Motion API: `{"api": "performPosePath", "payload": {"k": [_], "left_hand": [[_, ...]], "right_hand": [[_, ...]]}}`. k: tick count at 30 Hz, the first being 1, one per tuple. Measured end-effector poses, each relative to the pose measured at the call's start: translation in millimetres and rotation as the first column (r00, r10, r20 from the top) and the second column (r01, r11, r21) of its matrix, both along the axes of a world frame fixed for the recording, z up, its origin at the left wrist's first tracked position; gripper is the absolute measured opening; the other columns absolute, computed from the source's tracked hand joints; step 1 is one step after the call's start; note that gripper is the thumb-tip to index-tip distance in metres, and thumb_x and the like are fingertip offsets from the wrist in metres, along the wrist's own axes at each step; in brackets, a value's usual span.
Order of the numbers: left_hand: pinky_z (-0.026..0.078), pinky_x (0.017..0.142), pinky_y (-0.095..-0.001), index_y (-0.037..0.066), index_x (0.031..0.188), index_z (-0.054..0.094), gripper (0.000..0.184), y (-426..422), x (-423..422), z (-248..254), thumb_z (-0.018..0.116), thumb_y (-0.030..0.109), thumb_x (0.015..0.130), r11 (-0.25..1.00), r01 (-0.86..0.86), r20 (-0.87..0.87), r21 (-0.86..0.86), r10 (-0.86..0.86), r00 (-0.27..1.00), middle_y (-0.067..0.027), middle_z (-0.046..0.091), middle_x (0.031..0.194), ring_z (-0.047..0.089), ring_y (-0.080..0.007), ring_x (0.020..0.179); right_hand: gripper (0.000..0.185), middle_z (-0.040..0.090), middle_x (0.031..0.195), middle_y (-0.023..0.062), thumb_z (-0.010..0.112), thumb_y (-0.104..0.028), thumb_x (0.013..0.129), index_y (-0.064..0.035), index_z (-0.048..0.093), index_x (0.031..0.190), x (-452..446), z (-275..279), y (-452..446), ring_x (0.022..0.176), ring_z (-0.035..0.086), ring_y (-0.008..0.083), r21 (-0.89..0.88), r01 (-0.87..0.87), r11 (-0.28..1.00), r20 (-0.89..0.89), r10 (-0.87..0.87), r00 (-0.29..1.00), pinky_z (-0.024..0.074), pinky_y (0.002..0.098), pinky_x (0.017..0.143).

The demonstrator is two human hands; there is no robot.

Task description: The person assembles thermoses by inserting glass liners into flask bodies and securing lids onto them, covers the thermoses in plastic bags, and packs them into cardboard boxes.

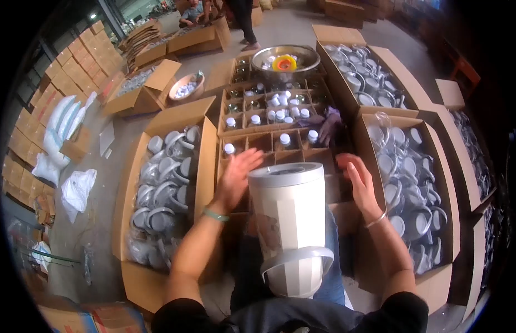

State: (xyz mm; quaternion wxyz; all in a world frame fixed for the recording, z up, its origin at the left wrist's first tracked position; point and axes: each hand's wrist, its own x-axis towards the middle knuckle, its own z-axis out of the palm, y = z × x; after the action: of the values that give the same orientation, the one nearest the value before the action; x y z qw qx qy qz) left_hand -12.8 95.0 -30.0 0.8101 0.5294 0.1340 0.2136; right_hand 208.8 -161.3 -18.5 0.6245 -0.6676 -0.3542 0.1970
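Observation:
A cream-white container [291,216] with a grey rim and a grey curved handle lies across the lap, its rim end pointing away from me. My left hand [239,176] is open beside the rim on the left, fingers spread. On the right, my right hand [359,180] is open too, a little apart from the container. Neither hand holds anything. Just beyond stands a divided carton [258,141] with white-capped bottles [284,140] in some compartments. Dark gloves [328,126] lie at its right side.
Boxes of grey wrapped parts flank me at left [163,183] and right [405,183]. Farther off are a metal bowl [263,69], an orange bowl [187,89], stacked cartons [75,66] and white sacks [77,191]. A person [192,12] sits at the back; another stands nearby.

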Motion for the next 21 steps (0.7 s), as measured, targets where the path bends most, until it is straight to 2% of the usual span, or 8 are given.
{"api": "performPosePath", "payload": {"k": [3,6,8,10,12,17,20,21], "left_hand": [[0.031,0.113,-0.0419,-0.001,0.119,0.057,0.06,-37,30,48,0.026,0.048,0.101,0.979,0.19,0.134,-0.077,-0.178,0.975,-0.0172,0.052,0.136,0.046,-0.0289,0.13],[0.037,0.106,-0.0422,-0.001,0.092,0.063,0.043,-15,28,18,0.042,0.035,0.084,0.971,0.214,0.209,0.109,-0.232,0.95,-0.0157,0.059,0.11,0.051,-0.0283,0.116],[0.038,0.103,-0.0422,0.002,0.077,0.059,0.033,-10,30,3,0.045,0.032,0.073,0.908,0.303,0.229,-0.289,-0.241,0.943,-0.0131,0.059,0.093,0.051,-0.0295,0.106],[0.038,0.102,-0.0432,0.003,0.076,0.059,0.031,-9,40,-17,0.045,0.031,0.073,0.854,0.461,0.552,-0.24,-0.271,0.788,-0.0119,0.06,0.089,0.051,-0.03,0.105],[0.038,0.103,-0.0437,0.002,0.078,0.06,0.032,-3,35,-23,0.043,0.029,0.077,0.885,0.398,0.462,-0.24,-0.256,0.849,-0.0124,0.061,0.09,0.051,-0.0303,0.108],[0.036,0.106,-0.0401,-0.003,0.109,0.064,0.056,-15,13,50,0.035,0.042,0.091,0.935,0.177,-0.073,0.309,-0.162,0.984,-0.0197,0.06,0.12,0.052,-0.0294,0.123],[0.032,0.108,-0.0432,-0.003,0.131,0.053,0.078,-43,-21,109,0.024,0.062,0.098,0.445,0.018,-0.021,0.896,0.001,1.0,-0.0208,0.052,0.136,0.048,-0.0334,0.129],[0.027,0.112,-0.0459,-0.003,0.14,0.043,0.083,-47,-28,113,0.02,0.065,0.098,0.357,-0.037,0.062,0.933,-0.057,0.996,-0.0221,0.046,0.143,0.041,-0.036,0.136]], "right_hand": [[0.076,0.044,0.145,0.0212,0.044,-0.053,0.095,0.0061,0.038,0.142,-46,85,28,0.137,0.04,0.0327,0.264,-0.349,0.899,0.421,0.218,0.881,0.0279,0.0402,0.114],[0.024,0.062,0.101,0.0124,0.067,-0.021,0.085,-0.0031,0.064,0.101,-74,83,61,0.093,0.056,0.0306,0.175,-0.236,0.956,0.545,0.106,0.832,0.0415,0.041,0.085],[0.029,0.061,0.097,0.0108,0.07,-0.025,0.083,-0.0046,0.064,0.102,-95,84,74,0.089,0.055,0.03,0.089,-0.176,0.98,0.685,0.068,0.726,0.0404,0.0396,0.083],[0.03,0.06,0.094,0.0101,0.072,-0.026,0.081,-0.0061,0.064,0.102,-100,82,83,0.087,0.054,0.0291,0.045,-0.191,0.981,0.708,0.103,0.699,0.0395,0.0393,0.084],[0.025,0.061,0.094,0.0095,0.07,-0.023,0.084,-0.0064,0.065,0.102,-93,83,87,0.086,0.055,0.0285,0.05,-0.192,0.98,0.703,0.102,0.704,0.0405,0.0388,0.083],[0.038,0.067,0.112,0.0137,0.043,-0.032,0.1,-0.0027,0.066,0.107,-38,47,74,0.106,0.062,0.0265,0.169,-0.45,0.877,0.373,0.365,0.853,0.0408,0.0362,0.099],[0.059,0.047,0.144,0.0195,0.032,-0.045,0.103,-0.0017,0.048,0.14,-29,8,88,0.132,0.047,0.0287,0.212,-0.511,0.833,-0.296,0.553,0.779,0.0302,0.038,0.113],[0.07,0.034,0.153,0.0196,0.027,-0.051,0.102,0.0004,0.033,0.149,-26,-6,94,0.14,0.037,0.0304,0.162,-0.547,0.821,-0.248,0.571,0.783,0.024,0.0409,0.116]]}}
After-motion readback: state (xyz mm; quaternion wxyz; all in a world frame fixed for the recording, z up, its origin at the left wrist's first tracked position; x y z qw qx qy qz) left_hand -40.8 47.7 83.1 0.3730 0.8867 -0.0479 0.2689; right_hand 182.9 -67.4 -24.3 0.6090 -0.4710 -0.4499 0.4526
